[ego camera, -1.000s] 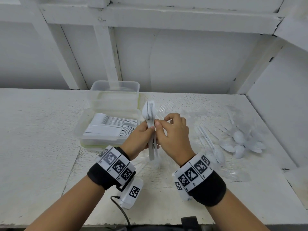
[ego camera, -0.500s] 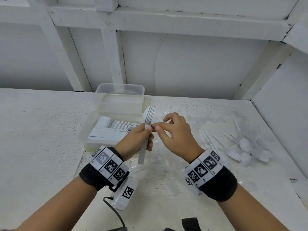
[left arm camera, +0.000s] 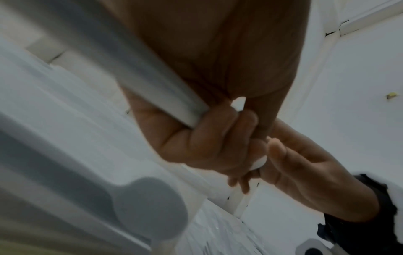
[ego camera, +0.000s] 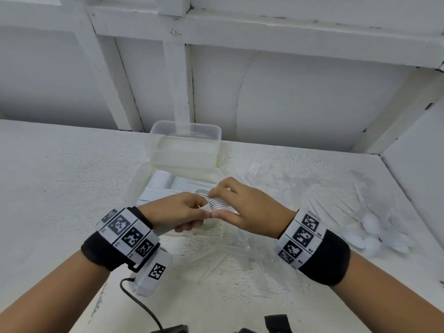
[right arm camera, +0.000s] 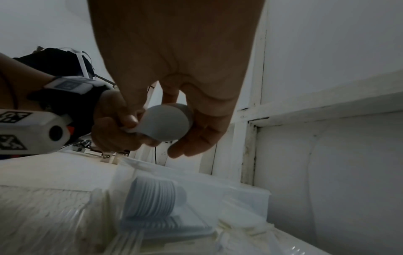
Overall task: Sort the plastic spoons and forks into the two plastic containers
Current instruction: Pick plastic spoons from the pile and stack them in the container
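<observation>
Spoons (ego camera: 213,205), stacked, sit pinched between both hands, left hand (ego camera: 177,212) and right hand (ego camera: 242,210), above the near container (ego camera: 144,179)'s right edge; open surface (ego camera: 60,188) lies leftward.

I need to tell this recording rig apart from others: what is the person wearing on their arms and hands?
Both forearms are bare, no sleeves or gloves. The left wrist and right wrist each carry a black band overlaid with white panels printed with black square tags. Under the left wrist hangs a white tagged camera box with a black cable.
</observation>
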A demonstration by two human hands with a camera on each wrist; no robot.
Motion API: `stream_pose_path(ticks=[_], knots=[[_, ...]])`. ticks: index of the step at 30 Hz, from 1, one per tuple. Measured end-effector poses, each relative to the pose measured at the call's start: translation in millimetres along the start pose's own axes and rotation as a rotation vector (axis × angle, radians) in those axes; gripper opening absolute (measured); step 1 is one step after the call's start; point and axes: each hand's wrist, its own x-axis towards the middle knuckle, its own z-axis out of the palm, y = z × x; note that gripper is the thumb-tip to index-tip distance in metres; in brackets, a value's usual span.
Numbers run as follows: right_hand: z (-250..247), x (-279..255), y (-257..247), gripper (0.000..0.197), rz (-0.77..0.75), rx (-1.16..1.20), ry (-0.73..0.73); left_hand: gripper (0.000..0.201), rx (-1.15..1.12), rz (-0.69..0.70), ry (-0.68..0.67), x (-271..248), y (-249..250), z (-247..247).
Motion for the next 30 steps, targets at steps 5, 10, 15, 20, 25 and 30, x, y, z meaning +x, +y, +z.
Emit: stream_pose_path(ticks=[5,10,15,20,25,30], knots=[[14.8,5.8,-5.4,0.053,-0.020,0.050,0.025,0.021,-0.009,0.041,0.034,-5.9,-5.5,-14.5],[14.8,11.5,-6.9,0.040,0.018,0.094,0.127,0.021,0.235,0.172,0.174,-6.8,-11.1,-19.6],[-0.3,19.8,16.5,0.023,0.314,0.198,0.203,0.019,0.642,0.415,0.635,0.6,-31.9,-34.5],[-9.2,35.5,28.4,0.021,0.469,0.228,0.367,0.042,0.833,0.377,0.602,15.9,-55.1,-36.2],[2.2,59.4,11.3,0.022,0.408,0.257,0.325,0.109,1.094,0.288,0.440,21.4,-62.7,-29.5],[23.0,79.4,-0.9,0.024,0.387,0.185,0.218,0.076,1.135,0.490,0.475,27.9,-76.0,-39.7]])
